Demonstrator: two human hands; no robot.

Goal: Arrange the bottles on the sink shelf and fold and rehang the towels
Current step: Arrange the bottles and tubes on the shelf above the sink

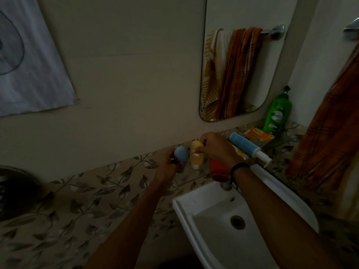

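Observation:
My left hand grips a small bottle with a rounded blue cap at the wall ledge left of the sink. My right hand holds the top of a yellow bottle standing right beside it. Under my right wrist stands a red bottle. A blue pump bottle lies on its side on the shelf. The green pump bottle stands upright in the corner. An orange checked towel hangs at the right; the mirror reflects towels on a rail.
An orange packet lies on the shelf between the blue and green bottles. The white sink basin sits below my right arm, with its tap behind the wrist. A white printed cloth hangs on the left wall. The room is dim.

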